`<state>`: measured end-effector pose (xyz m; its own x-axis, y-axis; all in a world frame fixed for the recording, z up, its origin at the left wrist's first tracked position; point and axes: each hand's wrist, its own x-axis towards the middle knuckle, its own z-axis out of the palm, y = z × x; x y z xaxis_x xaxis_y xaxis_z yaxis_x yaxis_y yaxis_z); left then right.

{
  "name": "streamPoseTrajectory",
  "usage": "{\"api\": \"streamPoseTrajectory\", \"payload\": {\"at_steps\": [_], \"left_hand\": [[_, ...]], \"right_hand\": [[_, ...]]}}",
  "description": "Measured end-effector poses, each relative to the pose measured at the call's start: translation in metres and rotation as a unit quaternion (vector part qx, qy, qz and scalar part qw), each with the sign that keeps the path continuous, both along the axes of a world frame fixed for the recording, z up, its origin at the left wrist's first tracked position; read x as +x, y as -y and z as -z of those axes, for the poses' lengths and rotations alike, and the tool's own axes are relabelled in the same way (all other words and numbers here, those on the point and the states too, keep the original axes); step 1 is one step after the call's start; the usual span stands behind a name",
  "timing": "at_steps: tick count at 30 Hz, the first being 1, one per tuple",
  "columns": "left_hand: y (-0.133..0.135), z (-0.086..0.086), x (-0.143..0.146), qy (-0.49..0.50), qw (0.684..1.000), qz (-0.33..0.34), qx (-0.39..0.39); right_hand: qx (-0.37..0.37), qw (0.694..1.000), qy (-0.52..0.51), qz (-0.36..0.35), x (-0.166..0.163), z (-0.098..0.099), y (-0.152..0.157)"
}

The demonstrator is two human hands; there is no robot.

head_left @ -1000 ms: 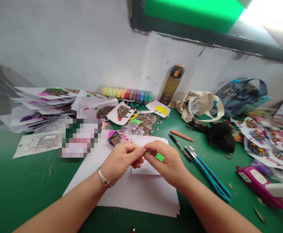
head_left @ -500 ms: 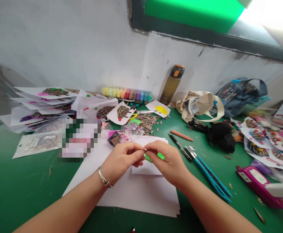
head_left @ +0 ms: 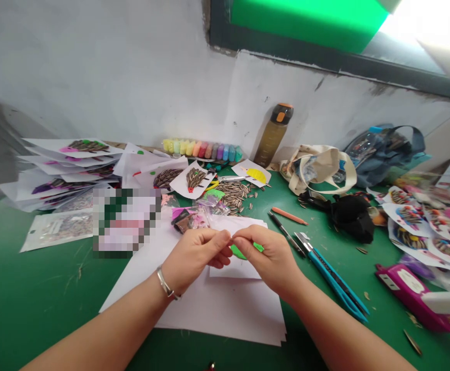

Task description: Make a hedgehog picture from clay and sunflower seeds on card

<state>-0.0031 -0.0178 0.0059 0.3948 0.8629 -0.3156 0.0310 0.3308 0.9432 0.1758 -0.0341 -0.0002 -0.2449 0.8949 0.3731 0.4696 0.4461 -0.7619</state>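
Note:
My left hand (head_left: 199,250) and my right hand (head_left: 267,252) meet fingertip to fingertip above the white paper sheets (head_left: 225,309). Both are closed in a pinch, and whatever lies between the fingertips is too small or hidden to name. Just beneath my right fingers a flat bright green clay shape (head_left: 242,252) shows, partly covered, on a smaller white sheet (head_left: 234,271). A silver bracelet (head_left: 165,283) circles my left wrist.
Sunflower seeds (head_left: 235,196) lie in a heap behind my hands. A blue cutter (head_left: 331,278), a black pen (head_left: 286,234) and an orange stick (head_left: 289,216) are at the right. Seed-covered pictures (head_left: 89,147) are stacked at the left. A brown bottle (head_left: 273,136) leans by the wall.
My fingers have shifted slightly in their pinch; the left thumb has moved up against the index finger. A little more of the green shape's right end shows.

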Motion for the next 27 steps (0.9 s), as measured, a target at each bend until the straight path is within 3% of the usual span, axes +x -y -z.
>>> {"api": "streamPoseTrajectory", "payload": {"at_steps": [7,20,27], "left_hand": [[-0.0016,0.0016,-0.0029,0.046,0.999,0.001,-0.001],[-0.0017,-0.0051,-0.0011,0.001,1.0,0.015,-0.003],[-0.0003,-0.0058,0.0006,-0.009,1.0,0.012,0.01]], "right_hand": [[0.017,1.0,-0.016,0.0,0.001,0.0036,-0.0006],[0.043,0.998,0.038,-0.029,0.0029,0.0045,-0.0025],[0.097,0.991,0.082,-0.042,0.0001,0.0045,-0.0003]]}}
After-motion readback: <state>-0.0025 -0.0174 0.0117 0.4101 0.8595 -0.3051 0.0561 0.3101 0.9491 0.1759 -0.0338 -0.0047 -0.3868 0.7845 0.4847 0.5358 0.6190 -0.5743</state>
